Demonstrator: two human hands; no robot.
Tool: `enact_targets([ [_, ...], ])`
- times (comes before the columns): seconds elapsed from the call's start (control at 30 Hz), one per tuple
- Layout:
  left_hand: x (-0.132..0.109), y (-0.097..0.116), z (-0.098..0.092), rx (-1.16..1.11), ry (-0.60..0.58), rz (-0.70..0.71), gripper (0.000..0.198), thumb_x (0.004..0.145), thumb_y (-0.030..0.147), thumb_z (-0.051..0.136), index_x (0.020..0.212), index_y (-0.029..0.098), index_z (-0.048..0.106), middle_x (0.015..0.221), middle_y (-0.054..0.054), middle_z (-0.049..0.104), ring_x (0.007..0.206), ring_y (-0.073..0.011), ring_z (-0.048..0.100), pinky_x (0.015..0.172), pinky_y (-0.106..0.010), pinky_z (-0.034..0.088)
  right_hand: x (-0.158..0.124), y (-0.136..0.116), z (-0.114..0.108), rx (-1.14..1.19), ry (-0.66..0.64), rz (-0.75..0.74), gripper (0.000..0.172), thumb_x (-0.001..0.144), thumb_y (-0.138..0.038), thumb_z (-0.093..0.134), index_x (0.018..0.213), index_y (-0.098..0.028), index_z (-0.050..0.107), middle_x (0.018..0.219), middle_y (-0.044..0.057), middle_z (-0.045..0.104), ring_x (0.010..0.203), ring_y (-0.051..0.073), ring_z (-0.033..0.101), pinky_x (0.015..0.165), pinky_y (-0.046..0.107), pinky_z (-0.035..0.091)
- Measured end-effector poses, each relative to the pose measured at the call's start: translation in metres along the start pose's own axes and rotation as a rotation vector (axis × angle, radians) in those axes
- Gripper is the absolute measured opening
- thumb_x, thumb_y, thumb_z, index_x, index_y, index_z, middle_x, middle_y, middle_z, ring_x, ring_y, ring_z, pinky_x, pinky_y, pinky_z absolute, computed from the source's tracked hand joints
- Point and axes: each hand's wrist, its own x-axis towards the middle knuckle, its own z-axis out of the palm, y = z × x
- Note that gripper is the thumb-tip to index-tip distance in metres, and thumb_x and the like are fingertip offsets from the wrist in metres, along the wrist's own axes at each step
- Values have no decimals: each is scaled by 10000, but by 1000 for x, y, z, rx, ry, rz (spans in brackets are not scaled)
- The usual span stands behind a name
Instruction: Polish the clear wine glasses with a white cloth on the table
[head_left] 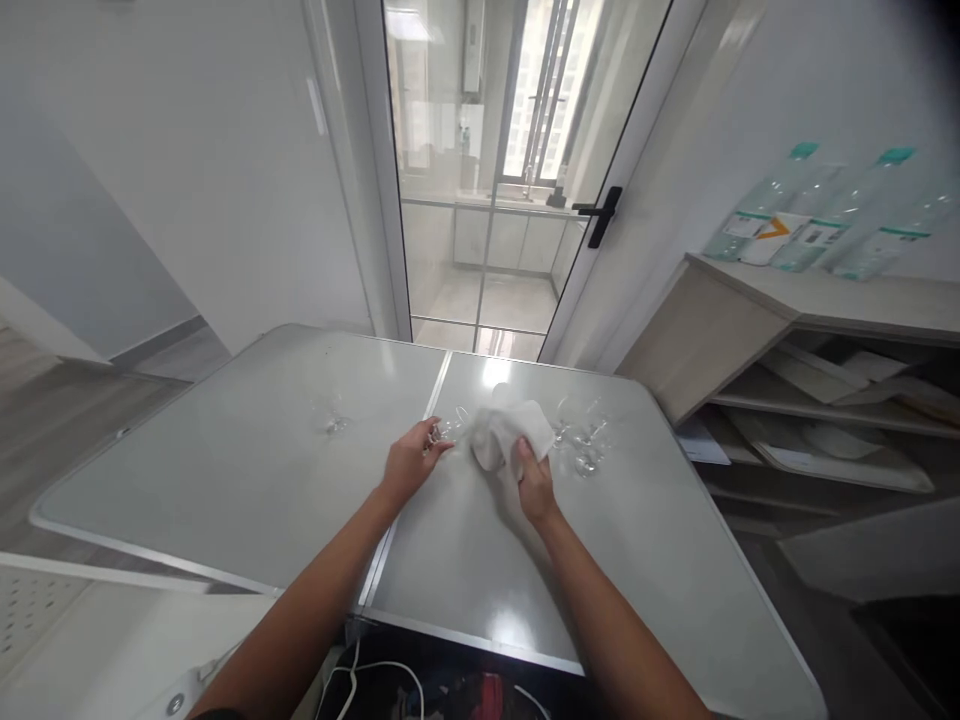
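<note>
Table [622,530] beneath the white cloth [504,428] faces a glass door [491,208].

The clear item [448,432] at the left hand [407,464] is blurred and partly covered by the fingers [438,456]. Some of the right hand [535,488] is hidden by the white cloth [536,424], and whether anything is wrapped in the folds cannot be told. The clear pieces [586,462] on the right part of the bench [637,530] are too small to be told apart; the outline of the clear cluster [335,424] on the left is likewise blurred. Both forearms and a red item [491,694] are cut off by the lower edge, the shelf unit [739,320] by the right. The bottle labels [821,234] cannot be read.
</note>
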Motion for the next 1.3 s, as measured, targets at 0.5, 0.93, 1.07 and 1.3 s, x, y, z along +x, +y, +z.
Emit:
enact_targets([
  [0.5,-18,25,3,-143,-219,301,463,881,451,721,1231,149,690,803,-40,729,577,-115,596,590,-233,468,3,7,-22,-393,-430,-32,581,943,-512,611,1413,-178,538,1081,90,720,1116,285,624,1009,422,503],
  [0.93,-16,32,3,-152,-126,279,445,897,441,713,1233,149,706,738,-27,720,555,-107,571,576,-224,444,-3,-6,-11,-141,-301,118,608,901,-475,690,1458,-295,527,1420,22,607,1384,225,474,1173,398,370],
  [1.07,-19,25,-5,121,-25,556,406,950,345,662,1318,173,643,847,-74,769,701,-152,695,624,-234,483,2,-9,-9,122,-292,400,639,897,-484,692,1480,-347,469,1303,-12,673,1200,206,619,1027,365,494],
  [1.3,-16,32,0,-165,-89,290,442,851,417,768,1209,160,737,712,-34,721,581,-124,610,569,-228,447,4,-9,-10,192,-338,401,501,852,-462,745,1302,-277,624,1091,4,728,1015,220,660,914,327,515],
])
